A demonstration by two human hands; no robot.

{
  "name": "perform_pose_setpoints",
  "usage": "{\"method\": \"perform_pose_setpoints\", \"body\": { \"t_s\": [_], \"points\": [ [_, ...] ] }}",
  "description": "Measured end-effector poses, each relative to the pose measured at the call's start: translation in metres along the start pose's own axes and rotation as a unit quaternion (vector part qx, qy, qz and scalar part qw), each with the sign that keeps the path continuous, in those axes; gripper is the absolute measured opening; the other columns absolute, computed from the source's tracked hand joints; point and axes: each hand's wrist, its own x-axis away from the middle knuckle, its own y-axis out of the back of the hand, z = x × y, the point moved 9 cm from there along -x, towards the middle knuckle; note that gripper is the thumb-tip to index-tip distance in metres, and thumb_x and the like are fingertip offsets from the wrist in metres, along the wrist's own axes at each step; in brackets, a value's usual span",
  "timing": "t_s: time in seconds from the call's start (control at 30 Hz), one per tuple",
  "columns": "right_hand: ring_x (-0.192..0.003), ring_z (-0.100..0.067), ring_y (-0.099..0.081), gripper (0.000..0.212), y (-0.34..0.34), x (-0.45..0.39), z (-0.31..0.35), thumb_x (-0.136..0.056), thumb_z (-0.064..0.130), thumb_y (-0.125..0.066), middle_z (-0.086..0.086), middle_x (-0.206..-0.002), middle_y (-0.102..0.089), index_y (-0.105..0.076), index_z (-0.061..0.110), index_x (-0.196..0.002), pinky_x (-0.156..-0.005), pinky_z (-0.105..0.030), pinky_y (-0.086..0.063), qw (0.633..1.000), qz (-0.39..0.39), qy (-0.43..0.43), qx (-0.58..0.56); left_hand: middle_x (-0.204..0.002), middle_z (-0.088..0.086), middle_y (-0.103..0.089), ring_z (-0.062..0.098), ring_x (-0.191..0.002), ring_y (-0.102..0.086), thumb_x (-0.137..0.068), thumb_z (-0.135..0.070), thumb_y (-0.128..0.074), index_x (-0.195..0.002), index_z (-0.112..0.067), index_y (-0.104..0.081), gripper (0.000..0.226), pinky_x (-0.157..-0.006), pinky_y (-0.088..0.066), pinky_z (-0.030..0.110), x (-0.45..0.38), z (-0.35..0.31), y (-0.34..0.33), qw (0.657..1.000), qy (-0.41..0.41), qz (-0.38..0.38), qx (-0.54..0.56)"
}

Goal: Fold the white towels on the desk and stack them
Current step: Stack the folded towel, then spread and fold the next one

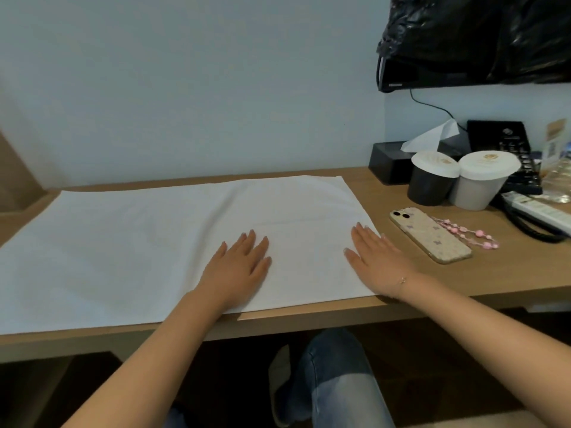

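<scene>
The wooden table [432, 291] runs along a pale wall, and most of its near half is taken by a white towel [139, 242] spread flat, its long side lying left to right and its near edge just inside the table's front lip — laid open like this, I judge, so it can be smoothed before a first fold. Above right hangs a dark screen [398, 78] draped with a black plastic bag [482, 35]; a small word sits on its lower corner, too blurred to read. Below it, well clear of the towel, are a black telephone [506, 149], a black tissue box [389, 162] with a tissue standing up, and two lidded paper cups [432, 180] side by side, whose lid emblems cannot be made out. A phone [431, 234] in a patterned case with a pink bead strap lies just beside the towel's right edge. The left hand [239, 267] rests palm-down on the cloth with fingers straight, gripping nothing; the right hand [375, 261] also lies flat and released, across the towel's right edge — both seemingly pressing out creases. No folded stack is in view.
</scene>
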Motion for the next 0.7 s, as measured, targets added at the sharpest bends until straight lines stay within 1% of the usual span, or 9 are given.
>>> {"method": "perform_pose_setpoints", "body": {
  "t_s": [0.03,0.1,0.2,0.27,0.33,0.4,0.53,0.6,0.7],
  "points": [
    [-0.149,-0.017,0.009,0.061,0.006,0.0,0.005,-0.104,0.042,-0.011,-0.005,-0.162,0.012,0.006,0.012,-0.154,-0.119,-0.034,0.005,1.0,-0.002,-0.004,0.024,-0.165,-0.004,0.001,0.012,-0.151,0.003,-0.104,-0.048,-0.018,-0.157,-0.032,-0.011,0.055,-0.122,0.001,0.038,0.008,-0.002,0.004,1.0,-0.014,-0.001,0.016],
    [-0.15,-0.02,0.006,0.058,0.023,-0.003,0.031,-0.105,0.029,-0.022,-0.008,-0.162,0.009,0.003,0.009,-0.154,-0.119,-0.035,0.004,0.998,-0.027,0.02,0.06,-0.164,-0.007,-0.004,0.009,-0.151,0.001,-0.104,-0.048,-0.024,-0.156,-0.033,-0.019,0.054,-0.121,0.004,0.037,0.02,0.0,0.02,0.998,-0.022,-0.041,0.037],
    [-0.15,-0.019,0.002,0.06,0.042,-0.015,0.104,-0.103,0.02,-0.031,-0.006,-0.163,0.003,-0.002,0.01,-0.155,-0.119,-0.031,0.001,0.991,-0.067,0.113,0.009,-0.165,-0.004,-0.006,0.012,-0.151,0.0,-0.104,-0.047,-0.026,-0.156,-0.028,-0.02,0.056,-0.122,0.005,0.04,0.027,0.025,0.04,0.994,0.031,-0.1,0.023],
    [-0.15,-0.018,-0.001,0.059,0.045,-0.028,0.16,-0.104,0.027,-0.03,-0.006,-0.163,-0.001,-0.006,0.009,-0.155,-0.119,-0.03,-0.001,0.982,-0.063,0.172,-0.04,-0.165,0.0,0.0,0.015,-0.152,0.002,-0.104,-0.047,-0.023,-0.157,-0.025,-0.011,0.059,-0.122,0.003,0.043,0.031,0.052,0.04,0.993,0.084,-0.086,0.002],
    [-0.15,-0.018,0.0,0.062,0.036,-0.04,0.209,-0.104,0.038,-0.027,-0.007,-0.163,0.0,-0.005,0.008,-0.154,-0.121,-0.032,-0.002,0.975,-0.041,0.212,-0.046,-0.165,0.0,0.006,0.015,-0.152,0.001,-0.104,-0.048,-0.022,-0.157,-0.026,-0.006,0.06,-0.122,0.001,0.043,0.038,0.072,0.037,0.992,0.095,-0.081,-0.017],
    [-0.15,-0.019,0.004,0.068,0.012,-0.049,0.236,-0.103,0.048,-0.02,-0.007,-0.163,0.006,0.0,0.008,-0.154,-0.122,-0.034,0.0,0.975,-0.001,0.219,-0.034,-0.165,-0.003,0.006,0.014,-0.152,-0.001,-0.104,-0.051,-0.021,-0.157,-0.03,-0.005,0.06,-0.121,-0.001,0.042,0.046,0.094,0.03,0.992,0.103,-0.075,0.0],
    [-0.149,-0.014,0.012,0.075,-0.019,-0.057,0.236,-0.097,0.061,-0.006,0.0,-0.162,0.014,0.007,0.015,-0.155,-0.121,-0.033,0.005,0.981,-0.006,0.193,-0.022,-0.164,-0.01,0.008,0.011,-0.151,0.009,-0.1,-0.059,-0.011,-0.156,-0.039,-0.002,0.06,-0.121,0.006,0.039,0.064,0.148,0.011,0.988,0.154,-0.028,0.009],
    [-0.148,-0.012,0.013,0.076,-0.022,-0.058,0.234,-0.095,0.063,-0.004,0.002,-0.162,0.015,0.009,0.017,-0.154,-0.12,-0.031,0.006,0.981,-0.004,0.192,-0.018,-0.163,-0.011,0.009,0.011,-0.15,0.01,-0.099,-0.059,-0.009,-0.155,-0.042,-0.001,0.058,-0.121,0.006,0.039,0.076,0.175,0.013,0.984,0.176,-0.032,0.007],
    [-0.147,-0.011,0.016,0.075,-0.021,-0.06,0.235,-0.095,0.063,-0.004,0.004,-0.161,0.018,0.01,0.018,-0.154,-0.119,-0.029,0.008,0.982,0.007,0.188,-0.013,-0.164,-0.008,0.01,0.014,-0.151,0.01,-0.1,-0.056,-0.008,-0.155,-0.04,0.001,0.058,-0.121,0.005,0.044,0.101,0.221,0.022,0.973,0.226,-0.039,-0.005]
  ]
}}
